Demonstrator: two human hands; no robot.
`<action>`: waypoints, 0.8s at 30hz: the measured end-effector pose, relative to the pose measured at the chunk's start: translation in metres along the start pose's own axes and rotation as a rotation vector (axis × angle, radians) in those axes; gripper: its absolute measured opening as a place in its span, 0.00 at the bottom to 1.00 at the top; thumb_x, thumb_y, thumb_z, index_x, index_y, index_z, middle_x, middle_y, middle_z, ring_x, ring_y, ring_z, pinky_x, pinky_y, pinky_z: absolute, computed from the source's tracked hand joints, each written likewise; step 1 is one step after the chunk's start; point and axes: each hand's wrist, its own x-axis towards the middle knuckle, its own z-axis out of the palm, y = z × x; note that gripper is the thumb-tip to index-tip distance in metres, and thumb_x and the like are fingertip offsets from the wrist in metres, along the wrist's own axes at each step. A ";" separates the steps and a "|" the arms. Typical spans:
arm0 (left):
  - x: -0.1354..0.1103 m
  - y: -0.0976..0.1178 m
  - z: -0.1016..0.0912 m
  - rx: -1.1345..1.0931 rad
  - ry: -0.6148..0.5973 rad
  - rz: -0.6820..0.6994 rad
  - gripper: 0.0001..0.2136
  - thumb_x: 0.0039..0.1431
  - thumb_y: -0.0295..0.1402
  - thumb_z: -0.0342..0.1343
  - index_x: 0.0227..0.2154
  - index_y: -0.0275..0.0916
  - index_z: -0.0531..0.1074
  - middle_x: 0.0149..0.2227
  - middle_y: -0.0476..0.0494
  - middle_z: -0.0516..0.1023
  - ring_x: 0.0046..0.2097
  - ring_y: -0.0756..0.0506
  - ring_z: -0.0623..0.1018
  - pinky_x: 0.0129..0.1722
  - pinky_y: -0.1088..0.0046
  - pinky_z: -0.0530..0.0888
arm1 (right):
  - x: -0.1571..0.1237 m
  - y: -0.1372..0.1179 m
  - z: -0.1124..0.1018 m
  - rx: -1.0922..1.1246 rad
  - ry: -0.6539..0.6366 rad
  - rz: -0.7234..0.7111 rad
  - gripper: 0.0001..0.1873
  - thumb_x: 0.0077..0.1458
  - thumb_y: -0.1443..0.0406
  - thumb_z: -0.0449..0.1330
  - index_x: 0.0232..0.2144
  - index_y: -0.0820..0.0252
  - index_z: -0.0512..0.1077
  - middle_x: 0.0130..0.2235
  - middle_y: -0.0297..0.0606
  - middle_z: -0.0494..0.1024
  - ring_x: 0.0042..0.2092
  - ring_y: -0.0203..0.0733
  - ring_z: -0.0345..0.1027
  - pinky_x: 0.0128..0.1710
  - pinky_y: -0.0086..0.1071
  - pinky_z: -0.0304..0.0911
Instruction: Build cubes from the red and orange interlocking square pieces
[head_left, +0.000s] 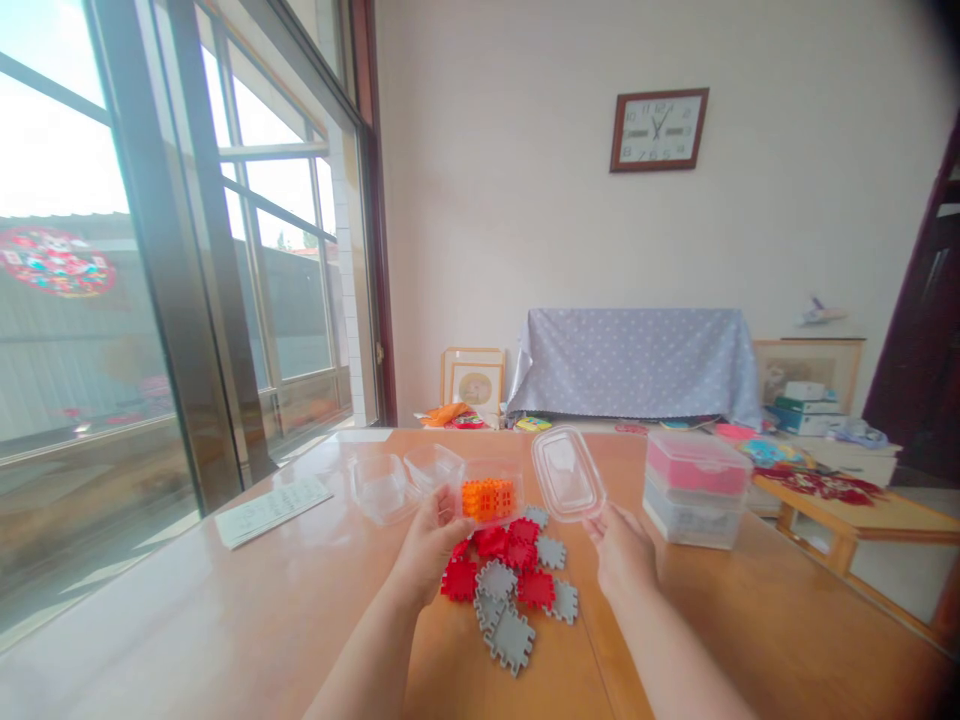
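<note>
So the clear tub of orange tiles (489, 497) was up just above the table (225, 620). I had the left hand (429, 548) clamped on its near-left corner. The lid (568, 474) was off, tilted at the tub's 3 o'clock, with the right hand (622, 552) pinching its lower edge. Orange lot was in; red tiles (517, 552) and grey tiles (510, 635) lay loose at 6 o'clock. Empty tubs (382, 488) sat at 9, stacked lidded boxes (696, 488) further out at 3.
</note>
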 end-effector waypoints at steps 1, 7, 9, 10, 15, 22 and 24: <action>0.001 -0.004 0.001 0.042 0.017 0.013 0.36 0.45 0.29 0.70 0.59 0.40 0.64 0.58 0.35 0.71 0.61 0.36 0.69 0.60 0.60 0.65 | -0.002 0.003 0.001 -0.002 -0.007 0.014 0.14 0.44 0.59 0.68 0.34 0.59 0.73 0.32 0.34 0.79 0.38 0.40 0.77 0.43 0.36 0.77; 0.003 -0.017 0.005 0.154 0.005 0.124 0.37 0.45 0.29 0.69 0.60 0.41 0.64 0.61 0.35 0.66 0.65 0.33 0.63 0.63 0.58 0.61 | -0.009 0.011 0.004 -0.004 -0.026 0.063 0.14 0.45 0.58 0.68 0.33 0.59 0.73 0.31 0.34 0.78 0.38 0.39 0.77 0.42 0.34 0.77; 0.003 -0.019 0.006 0.162 -0.007 0.151 0.37 0.45 0.29 0.68 0.61 0.42 0.63 0.62 0.35 0.64 0.65 0.33 0.62 0.62 0.58 0.63 | -0.009 0.012 0.003 -0.003 -0.022 0.077 0.14 0.46 0.58 0.68 0.33 0.59 0.73 0.31 0.33 0.78 0.38 0.38 0.77 0.42 0.32 0.77; 0.004 -0.019 0.006 0.168 -0.014 0.159 0.37 0.46 0.29 0.68 0.61 0.42 0.63 0.62 0.35 0.64 0.66 0.33 0.61 0.62 0.59 0.64 | -0.009 0.012 0.003 -0.003 -0.020 0.083 0.14 0.46 0.58 0.68 0.33 0.59 0.73 0.31 0.33 0.78 0.38 0.38 0.76 0.42 0.32 0.77; 0.007 -0.022 0.003 0.177 -0.001 0.167 0.38 0.48 0.31 0.68 0.62 0.43 0.61 0.63 0.35 0.62 0.66 0.34 0.60 0.61 0.58 0.65 | -0.007 0.017 0.001 -0.008 -0.016 0.118 0.13 0.45 0.59 0.68 0.32 0.59 0.72 0.30 0.33 0.77 0.38 0.37 0.76 0.41 0.30 0.77; 0.007 -0.008 -0.003 0.130 0.121 0.165 0.37 0.48 0.33 0.69 0.62 0.42 0.62 0.62 0.33 0.66 0.66 0.34 0.63 0.62 0.54 0.64 | -0.005 0.019 0.002 -0.007 -0.005 0.143 0.15 0.43 0.60 0.69 0.32 0.60 0.72 0.30 0.33 0.77 0.37 0.38 0.76 0.40 0.29 0.76; 0.007 -0.004 -0.006 0.068 0.163 0.145 0.36 0.47 0.32 0.70 0.60 0.43 0.64 0.61 0.34 0.67 0.65 0.35 0.65 0.63 0.54 0.63 | -0.006 0.018 0.002 -0.005 -0.005 0.152 0.14 0.43 0.61 0.69 0.32 0.60 0.72 0.30 0.34 0.77 0.38 0.38 0.75 0.40 0.29 0.76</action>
